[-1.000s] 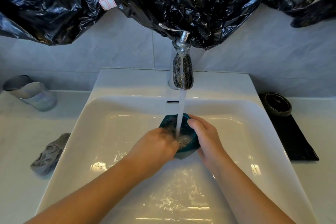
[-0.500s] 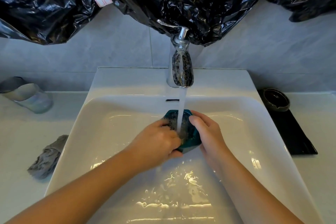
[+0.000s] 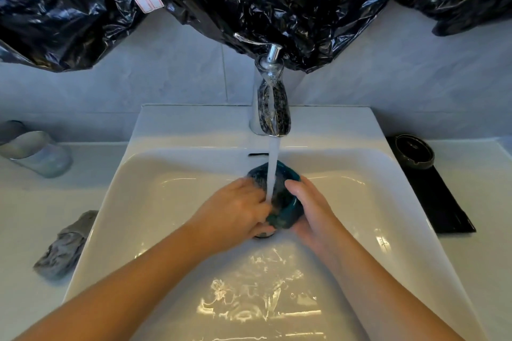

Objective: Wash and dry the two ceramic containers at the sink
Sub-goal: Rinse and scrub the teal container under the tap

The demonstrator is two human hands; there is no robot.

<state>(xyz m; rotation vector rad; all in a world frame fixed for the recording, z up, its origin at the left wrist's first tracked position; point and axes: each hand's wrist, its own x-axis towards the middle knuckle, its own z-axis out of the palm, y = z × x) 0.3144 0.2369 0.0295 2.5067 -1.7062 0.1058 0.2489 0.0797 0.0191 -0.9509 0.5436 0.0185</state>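
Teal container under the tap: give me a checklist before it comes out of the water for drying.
1. Both hands on teal container: ok, left hand and right hand flank it.
2. Grip secure: cannot tell, wet and blurred.
3. Water stream reaching the container: ok.
4. Rinsed clean: cannot tell.
5. Grey cloth at hand: ok, on the counter left of the sink.
6. Second, dark container washed: not ok, it sits on the black mat.
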